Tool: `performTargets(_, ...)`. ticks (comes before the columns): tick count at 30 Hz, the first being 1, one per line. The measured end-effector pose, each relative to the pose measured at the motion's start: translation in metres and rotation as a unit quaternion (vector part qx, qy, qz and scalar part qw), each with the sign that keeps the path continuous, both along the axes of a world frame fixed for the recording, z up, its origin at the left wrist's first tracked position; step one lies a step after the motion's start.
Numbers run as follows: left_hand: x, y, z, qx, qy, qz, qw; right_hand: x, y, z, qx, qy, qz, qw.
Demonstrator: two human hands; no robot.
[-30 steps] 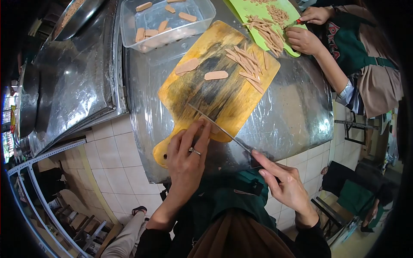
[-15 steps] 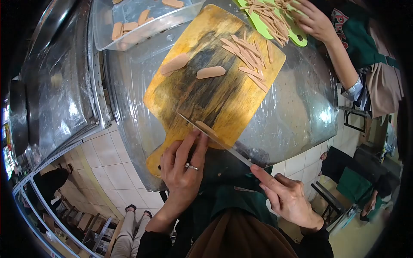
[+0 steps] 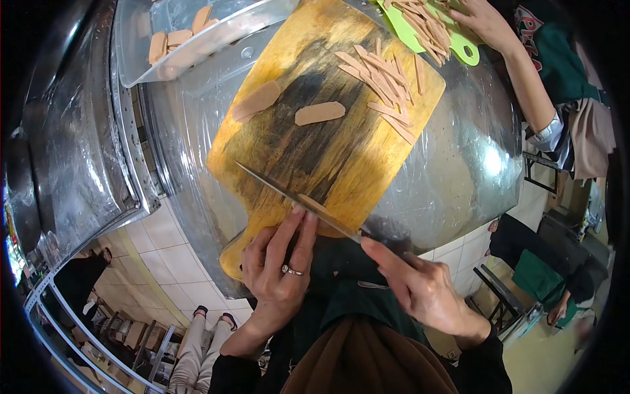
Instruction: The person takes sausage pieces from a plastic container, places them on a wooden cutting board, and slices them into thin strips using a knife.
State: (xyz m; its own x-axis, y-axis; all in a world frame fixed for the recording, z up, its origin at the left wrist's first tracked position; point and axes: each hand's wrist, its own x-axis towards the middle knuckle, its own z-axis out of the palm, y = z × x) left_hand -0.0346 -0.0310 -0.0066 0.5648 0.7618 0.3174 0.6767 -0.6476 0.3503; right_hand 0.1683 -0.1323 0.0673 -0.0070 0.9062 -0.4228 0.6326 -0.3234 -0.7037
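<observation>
My right hand [image 3: 426, 292] is closed round the handle of a long knife [image 3: 272, 186], its index finger stretched along the back of the blade. The blade lies slantwise over a pinkish-brown sausage piece [image 3: 313, 205] near the handle end of a worn wooden cutting board [image 3: 357, 174]. With a ring on one finger, my left hand [image 3: 279, 266] presses its fingertips on that piece, right beside the blade; its near side is partly hidden. Farther up the board lie two flat sausage slices, one at the left [image 3: 256, 102] and one in the middle [image 3: 320, 113], and a heap of thin sausage strips [image 3: 387, 82].
A clear plastic tub [image 3: 216, 41] with sausage pieces stands at the upper left. At the upper right, a co-worker's hand [image 3: 487, 25] is at a green board [image 3: 467, 51] bearing more strips. Plastic film covers the table [image 3: 453, 151]. Other people are in the background.
The knife has slid forward and left over the sausage piece, and my right hand has moved left with it. My left hand stays on the piece. The view has shifted slightly.
</observation>
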Motion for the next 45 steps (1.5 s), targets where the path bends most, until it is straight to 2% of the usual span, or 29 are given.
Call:
performTargets(4,0.002,0.0,-0.001,0.008,-0.004,0.003,1.0,0.005,0.013,-0.013,0.071,0.018,-0.014,0.997)
performTargets(11,0.001,-0.002,-0.005,0.021,-0.014,0.011,1.0,0.002,-0.004,-0.001,0.112,0.011,-0.03,0.993)
performTargets(14,-0.001,-0.004,-0.007,0.021,-0.02,0.01,1.0,-0.002,-0.014,0.009,0.038,0.008,-0.013,0.999)
performTargets(21,0.0,-0.002,-0.008,0.024,-0.031,0.013,0.999,-0.005,-0.018,0.01,0.015,-0.016,-0.019,1.0)
performTargets(27,0.0,-0.002,-0.007,0.017,-0.031,0.014,0.999,-0.01,-0.019,-0.002,0.044,-0.027,-0.027,0.998)
performTargets(33,-0.001,-0.002,-0.007,0.017,-0.027,0.008,0.999,-0.014,0.012,-0.014,0.049,-0.057,0.01,0.997)
performTargets(37,-0.001,-0.002,-0.008,0.018,-0.022,0.01,1.0,-0.006,0.028,-0.022,0.105,-0.008,-0.013,0.994)
performTargets(45,-0.004,-0.004,-0.011,0.021,-0.031,0.006,0.999,-0.006,0.004,-0.002,0.096,-0.002,-0.021,0.995)
